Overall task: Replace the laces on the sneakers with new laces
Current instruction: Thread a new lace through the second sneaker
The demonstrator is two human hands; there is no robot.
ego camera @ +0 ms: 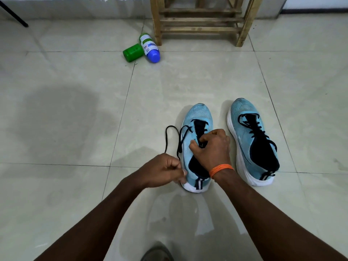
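Two light-blue sneakers with white soles stand side by side on the tiled floor. The left sneaker (199, 117) has its black lace (170, 134) partly pulled loose, looping out to its left. My left hand (163, 170) pinches that lace beside the shoe's heel. My right hand (211, 147), with an orange band at the wrist, grips the tongue and upper eyelets of the left sneaker. The right sneaker (250, 140) is laced in black and untouched.
A green bottle (132, 52) and a white bottle with a blue cap (149, 48) lie on the floor farther off. A wooden stool or rack (201, 19) stands by the wall. A dark object (157, 254) shows at the bottom edge.
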